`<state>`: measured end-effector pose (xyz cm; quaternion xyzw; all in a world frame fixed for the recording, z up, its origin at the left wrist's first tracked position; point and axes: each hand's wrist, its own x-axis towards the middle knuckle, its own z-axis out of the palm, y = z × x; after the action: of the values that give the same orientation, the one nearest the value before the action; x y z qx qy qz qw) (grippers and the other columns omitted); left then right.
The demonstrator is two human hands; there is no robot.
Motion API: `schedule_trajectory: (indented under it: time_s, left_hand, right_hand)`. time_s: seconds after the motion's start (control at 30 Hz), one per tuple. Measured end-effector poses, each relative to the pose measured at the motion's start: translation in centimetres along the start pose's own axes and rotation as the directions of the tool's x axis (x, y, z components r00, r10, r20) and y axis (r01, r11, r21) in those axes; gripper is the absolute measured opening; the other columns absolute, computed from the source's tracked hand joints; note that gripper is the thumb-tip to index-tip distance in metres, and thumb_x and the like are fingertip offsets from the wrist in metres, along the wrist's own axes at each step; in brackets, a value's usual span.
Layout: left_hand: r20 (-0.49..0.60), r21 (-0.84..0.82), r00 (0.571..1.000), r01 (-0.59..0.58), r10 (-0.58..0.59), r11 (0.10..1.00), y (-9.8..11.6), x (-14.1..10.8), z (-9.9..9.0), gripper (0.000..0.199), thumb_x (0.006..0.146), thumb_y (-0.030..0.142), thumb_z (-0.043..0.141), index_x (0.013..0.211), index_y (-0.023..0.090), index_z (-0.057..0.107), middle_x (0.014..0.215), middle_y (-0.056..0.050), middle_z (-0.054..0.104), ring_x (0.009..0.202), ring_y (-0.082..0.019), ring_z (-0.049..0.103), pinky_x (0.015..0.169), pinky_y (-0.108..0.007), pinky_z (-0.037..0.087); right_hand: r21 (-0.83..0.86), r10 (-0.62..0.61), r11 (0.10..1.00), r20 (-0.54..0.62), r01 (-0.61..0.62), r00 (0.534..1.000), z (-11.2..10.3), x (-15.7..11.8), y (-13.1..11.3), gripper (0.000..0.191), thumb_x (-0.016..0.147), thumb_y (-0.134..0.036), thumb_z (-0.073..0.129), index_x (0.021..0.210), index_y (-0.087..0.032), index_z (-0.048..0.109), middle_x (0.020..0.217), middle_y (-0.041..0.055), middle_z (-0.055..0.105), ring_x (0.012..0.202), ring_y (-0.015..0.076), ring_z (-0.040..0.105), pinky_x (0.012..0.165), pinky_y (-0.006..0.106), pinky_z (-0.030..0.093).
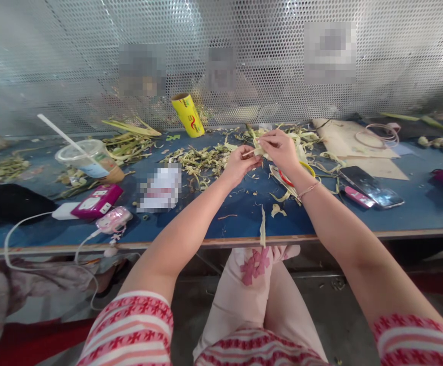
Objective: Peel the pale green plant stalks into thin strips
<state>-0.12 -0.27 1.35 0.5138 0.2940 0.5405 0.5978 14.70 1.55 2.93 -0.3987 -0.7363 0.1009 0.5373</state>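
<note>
Over the far middle of the blue table, my two hands meet with fingers closed. My left hand (240, 165) pinches a thin pale stem (248, 152). Just beside it, my right hand (278, 148) grips a pale, leaf-like plant strip (258, 151) at its fingertips. Whether stem and strip are one piece, I cannot tell. Dried, curled plant strips (202, 161) are heaped left of the hands, and more lie behind and under the right one. Red and yellow loops, perhaps scissor handles (307, 168), show partly beneath my right wrist. A long pale strip (262, 226) hangs at the table's front edge.
To the left stand a lidded plastic cup (92, 161) with a straw and a yellow cardboard tube (188, 115). A purple box (97, 201) and a white cable (11, 231) lie nearer. A phone (374, 187) rests at right. A perforated metal screen (275, 61) rises behind.
</note>
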Motion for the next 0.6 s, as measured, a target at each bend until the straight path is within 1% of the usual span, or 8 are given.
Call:
schedule_trajectory:
  time_s: [0.1, 0.23, 0.33, 0.4, 0.47, 0.53, 0.6]
  left_hand:
    - [0.009, 0.0, 1.0, -0.004, 0.004, 1.0, -0.13, 0.04, -0.08, 0.024, 0.069, 0.008, 0.072, 0.079, 0.017, 0.052, 0.066, 0.006, 0.06, 0.066, -0.008, 0.064, 0.079, -0.029, 0.053]
    - [0.033, 0.008, 0.999, -0.012, 0.012, 1.0, -0.31, 0.09, -0.1, 0.026, 0.067, 0.01, 0.074, 0.081, 0.016, 0.054, 0.069, 0.004, 0.062, 0.066, -0.009, 0.064, 0.079, -0.031, 0.053]
    - [0.033, 0.009, 0.999, -0.012, 0.012, 1.0, -0.29, 0.06, -0.04, 0.026, 0.067, 0.012, 0.077, 0.082, 0.016, 0.056, 0.069, 0.004, 0.063, 0.067, -0.01, 0.063, 0.079, -0.032, 0.054]
    - [0.035, -0.009, 0.999, -0.009, 0.009, 1.0, -0.2, 0.04, 0.0, 0.022, 0.07, 0.017, 0.076, 0.081, 0.016, 0.056, 0.068, 0.003, 0.062, 0.066, -0.01, 0.063, 0.078, -0.032, 0.054]
    - [0.033, -0.038, 0.999, -0.004, 0.005, 0.999, -0.1, 0.06, 0.06, 0.017, 0.077, 0.023, 0.071, 0.078, 0.017, 0.055, 0.065, 0.003, 0.06, 0.064, -0.01, 0.062, 0.076, -0.031, 0.054]
    - [0.008, -0.057, 1.0, 0.007, -0.006, 0.998, -0.05, 0.12, 0.13, 0.018, 0.083, 0.028, 0.065, 0.076, 0.017, 0.053, 0.063, 0.003, 0.057, 0.062, -0.01, 0.06, 0.075, -0.03, 0.054]
    - [-0.028, -0.058, 0.999, 0.019, -0.021, 0.998, -0.06, 0.2, 0.19, 0.019, 0.086, 0.03, 0.063, 0.076, 0.018, 0.052, 0.062, 0.003, 0.055, 0.061, -0.009, 0.059, 0.074, -0.029, 0.054]
  right_hand:
    - [0.033, 0.054, 0.998, 0.005, -0.055, 0.999, 0.11, 0.04, -0.16, 0.019, 0.083, -0.031, 0.062, 0.091, -0.024, 0.078, 0.099, 0.0058, 0.069, 0.093, 0.0195, 0.064, 0.088, 0.041, 0.053]
    - [0.073, 0.091, 0.993, -0.002, -0.09, 0.996, 0.28, 0.02, -0.07, 0.017, 0.082, -0.029, 0.065, 0.091, -0.023, 0.077, 0.097, 0.0055, 0.069, 0.089, 0.0178, 0.064, 0.086, 0.039, 0.053]
    - [0.094, 0.115, 0.989, -0.011, -0.114, 0.993, 0.45, 0.03, 0.14, 0.017, 0.081, -0.031, 0.066, 0.091, -0.023, 0.077, 0.094, 0.0049, 0.069, 0.083, 0.0162, 0.063, 0.081, 0.037, 0.053]
    - [0.103, 0.113, 0.988, -0.01, -0.112, 0.994, 0.56, 0.04, 0.26, 0.018, 0.081, -0.033, 0.066, 0.092, -0.023, 0.077, 0.095, 0.0047, 0.068, 0.081, 0.0157, 0.062, 0.079, 0.036, 0.053]
    - [0.101, 0.102, 0.99, -0.006, -0.1, 0.995, 0.65, 0.05, 0.34, 0.018, 0.081, -0.033, 0.066, 0.092, -0.023, 0.076, 0.096, 0.0052, 0.067, 0.08, 0.0153, 0.061, 0.078, 0.036, 0.053]
    - [0.095, 0.092, 0.991, -0.004, -0.091, 0.996, 0.74, 0.07, 0.43, 0.018, 0.081, -0.033, 0.066, 0.093, -0.023, 0.076, 0.096, 0.0053, 0.066, 0.079, 0.0147, 0.06, 0.077, 0.035, 0.052]
    - [0.093, 0.088, 0.992, -0.003, -0.088, 0.996, 0.84, 0.11, 0.56, 0.02, 0.08, -0.032, 0.067, 0.095, -0.023, 0.075, 0.096, 0.0046, 0.065, 0.078, 0.014, 0.059, 0.076, 0.034, 0.052]
